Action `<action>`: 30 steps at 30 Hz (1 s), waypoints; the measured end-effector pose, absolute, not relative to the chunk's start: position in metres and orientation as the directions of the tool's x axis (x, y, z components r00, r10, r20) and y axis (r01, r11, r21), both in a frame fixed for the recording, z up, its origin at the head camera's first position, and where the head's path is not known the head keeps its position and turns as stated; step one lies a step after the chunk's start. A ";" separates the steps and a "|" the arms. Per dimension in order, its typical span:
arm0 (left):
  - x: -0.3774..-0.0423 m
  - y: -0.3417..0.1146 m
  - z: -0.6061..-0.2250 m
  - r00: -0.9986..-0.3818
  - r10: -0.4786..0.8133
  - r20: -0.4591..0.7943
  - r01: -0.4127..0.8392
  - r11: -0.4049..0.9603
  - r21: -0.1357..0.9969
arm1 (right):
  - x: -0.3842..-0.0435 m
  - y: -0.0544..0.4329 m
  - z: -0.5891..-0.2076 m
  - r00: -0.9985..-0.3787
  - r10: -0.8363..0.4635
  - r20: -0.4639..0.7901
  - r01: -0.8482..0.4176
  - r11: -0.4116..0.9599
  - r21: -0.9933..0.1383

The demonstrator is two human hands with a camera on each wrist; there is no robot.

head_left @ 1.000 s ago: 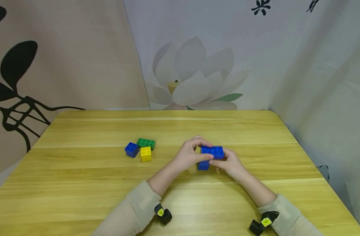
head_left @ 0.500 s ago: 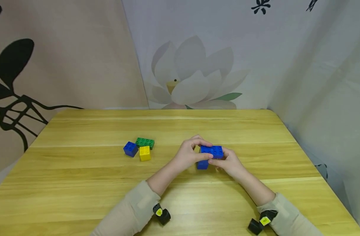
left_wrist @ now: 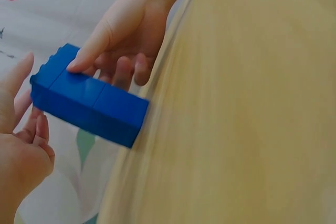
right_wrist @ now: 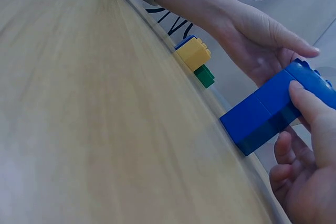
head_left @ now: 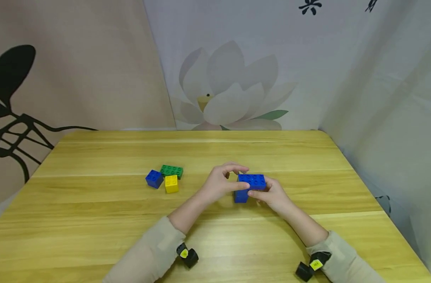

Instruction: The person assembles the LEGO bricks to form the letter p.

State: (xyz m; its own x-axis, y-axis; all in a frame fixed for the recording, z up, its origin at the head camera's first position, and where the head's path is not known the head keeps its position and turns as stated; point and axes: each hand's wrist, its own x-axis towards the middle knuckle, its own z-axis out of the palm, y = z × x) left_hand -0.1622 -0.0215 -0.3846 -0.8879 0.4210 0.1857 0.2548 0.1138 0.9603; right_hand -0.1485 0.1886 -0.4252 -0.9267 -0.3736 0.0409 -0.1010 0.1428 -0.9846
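Pinching the blue block stack over the table is our right hand, while our left hand, fingers parted, hangs beside it. We see a yellow block, green block and small blue block farther left.

Head view forward and down over the table — wrist views closer, tilted, seemingly low, both on the blue stack

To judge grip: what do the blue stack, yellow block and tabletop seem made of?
Blue stack: likely hard plastic, smooth, slightly glossy; round studs, crisp edges.
Yellow block: probably the same smooth plastic, with similar studs and even colour.
Tabletop: wood or wood-print laminate, faintly shiny; grain shows either way.
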 end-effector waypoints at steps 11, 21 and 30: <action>-0.163 -0.041 -0.379 -0.892 0.383 0.239 0.307 0.127 0.943 | -0.147 0.188 -0.423 -0.929 -0.369 0.031 -0.092 0.150 -0.984; -0.155 -0.055 -0.374 -0.893 0.373 0.252 0.325 0.149 0.934 | -0.146 0.186 -0.422 -0.936 -0.353 0.006 -0.060 0.142 -0.988; -0.145 -0.074 -0.371 -0.904 0.344 0.256 0.337 0.200 0.920 | -0.145 0.186 -0.423 -0.940 -0.341 0.001 -0.047 0.128 -0.991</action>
